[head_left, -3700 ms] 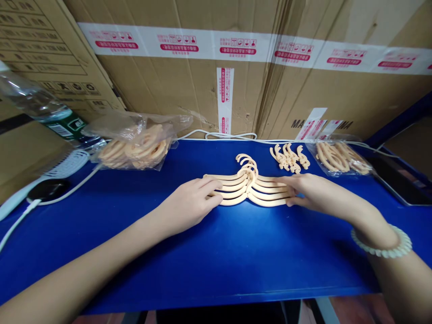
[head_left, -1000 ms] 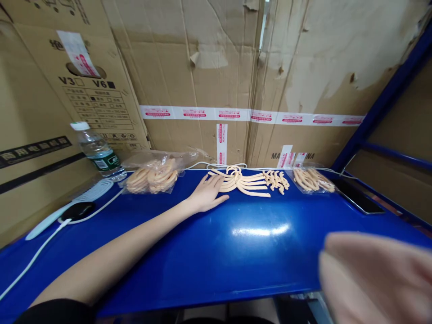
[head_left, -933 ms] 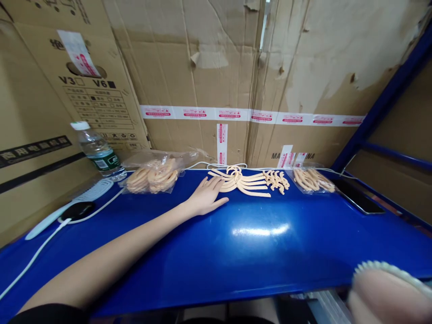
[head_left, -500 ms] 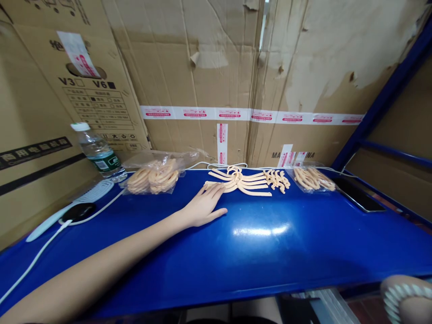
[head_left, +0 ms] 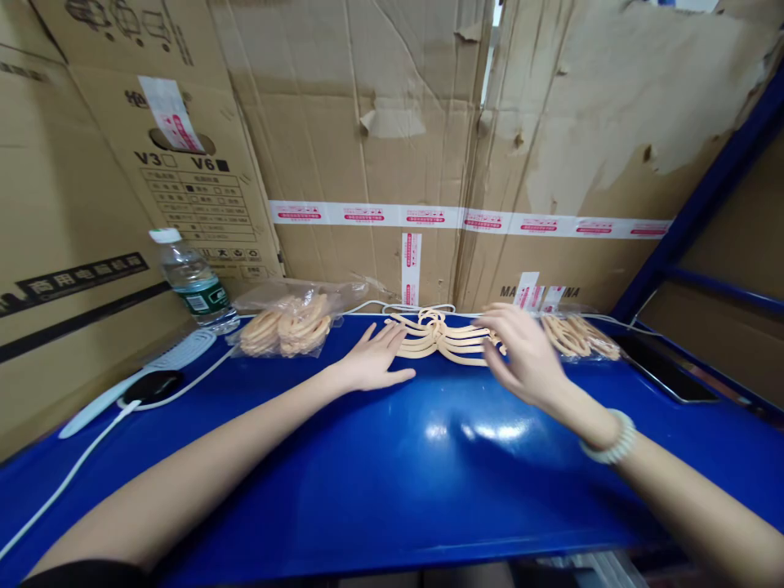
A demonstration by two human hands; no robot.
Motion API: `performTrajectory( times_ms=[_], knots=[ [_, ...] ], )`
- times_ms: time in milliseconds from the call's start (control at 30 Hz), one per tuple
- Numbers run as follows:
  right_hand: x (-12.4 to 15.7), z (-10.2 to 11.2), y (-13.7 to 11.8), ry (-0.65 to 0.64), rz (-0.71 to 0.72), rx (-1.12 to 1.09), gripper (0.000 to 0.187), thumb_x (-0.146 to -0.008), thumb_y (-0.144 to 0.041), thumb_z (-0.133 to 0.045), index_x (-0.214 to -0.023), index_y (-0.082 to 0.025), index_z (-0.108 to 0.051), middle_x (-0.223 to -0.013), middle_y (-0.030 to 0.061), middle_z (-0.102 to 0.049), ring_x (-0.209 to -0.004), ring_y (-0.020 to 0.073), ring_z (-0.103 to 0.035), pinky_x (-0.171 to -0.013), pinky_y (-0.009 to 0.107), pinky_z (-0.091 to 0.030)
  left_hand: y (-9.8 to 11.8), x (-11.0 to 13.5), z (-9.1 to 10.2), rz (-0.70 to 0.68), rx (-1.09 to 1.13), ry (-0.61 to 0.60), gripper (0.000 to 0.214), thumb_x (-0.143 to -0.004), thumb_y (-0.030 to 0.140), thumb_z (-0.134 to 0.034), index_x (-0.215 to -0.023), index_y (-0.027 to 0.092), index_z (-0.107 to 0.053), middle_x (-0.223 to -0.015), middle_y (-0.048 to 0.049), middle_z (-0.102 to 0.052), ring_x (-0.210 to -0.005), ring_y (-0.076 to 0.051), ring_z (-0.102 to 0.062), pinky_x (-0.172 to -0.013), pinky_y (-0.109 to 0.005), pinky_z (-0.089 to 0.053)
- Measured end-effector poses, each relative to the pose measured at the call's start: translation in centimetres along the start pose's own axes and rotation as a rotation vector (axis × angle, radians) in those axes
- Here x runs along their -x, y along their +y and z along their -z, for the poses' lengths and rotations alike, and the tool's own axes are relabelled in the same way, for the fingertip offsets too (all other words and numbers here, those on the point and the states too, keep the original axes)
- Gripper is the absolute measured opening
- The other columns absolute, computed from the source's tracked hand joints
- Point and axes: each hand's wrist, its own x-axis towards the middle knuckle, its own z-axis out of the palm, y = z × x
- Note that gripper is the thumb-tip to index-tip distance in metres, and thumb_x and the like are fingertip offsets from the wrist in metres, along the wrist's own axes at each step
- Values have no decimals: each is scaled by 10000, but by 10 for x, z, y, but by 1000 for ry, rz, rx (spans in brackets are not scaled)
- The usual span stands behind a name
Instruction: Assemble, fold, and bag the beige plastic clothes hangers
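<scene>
Several beige, tube-like strands [head_left: 462,345] lie spread on the blue table, gathered in a knotted middle with small loops above it. My left hand [head_left: 375,364] rests flat with its fingers spread, fingertips touching the strands' left ends. Over their right ends hovers my right hand [head_left: 519,353], its fingers slightly curved and the thumb apart; nothing shows in its grasp. That hand hides most of the small curled beige pieces [head_left: 501,346] at the right of the strands. A pale beaded bracelet [head_left: 614,441] circles my right wrist.
To the left are a clear bag of beige loops [head_left: 305,327], a water bottle [head_left: 197,284], a pale hairbrush [head_left: 177,353] and a black device [head_left: 152,387] on a white cable. Another bagged bundle [head_left: 581,336] and a phone [head_left: 667,369] lie right. Cardboard [head_left: 367,147] walls the back.
My right hand has come up from the lower right edge to the right end of the strands. My left hand stays at the left ends. The camera view has shifted slightly.
</scene>
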Motion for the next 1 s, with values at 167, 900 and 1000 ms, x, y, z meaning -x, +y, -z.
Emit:
performTrajectory(
  times_ms=[167, 900, 1000],
  knots=[
    [-4, -73, 16, -508, -265, 100, 804, -987, -606, -314, -1518, -3, -352, -1557, 265, -361, -1484, 378, -279, -1201, 545, -261, -9, -41, -5, 58, 27, -7, 1035, -841, 790, -450, -1568, 80, -252, -1640, -208, -203, -1534, -375, -151, -1237, -551, -74],
    [-4, -73, 21, -503, -253, 103, 676, -1019, -461, -297, -1534, -26, -345, -1604, 182, -320, -1528, 335, -155, -1240, 536, -135, -2, -25, -19, 53, -18, 270, 720, -942, 586, -513, -1475, 113, -409, -1531, -197, -445, -1446, -356, -364, -1202, -565, -221],
    [6, -53, 30, -334, -205, 88, 550, -1019, -417, -341, -1417, -82, -518, -1471, 178, -518, -1435, 346, -366, -1179, 549, -283, 4, -3, -17, -20, -24, 353, 544, -944, 431, -567, -1404, 153, -487, -1464, -149, -535, -1384, -326, -453, -1200, -548, -259]
  ],
)
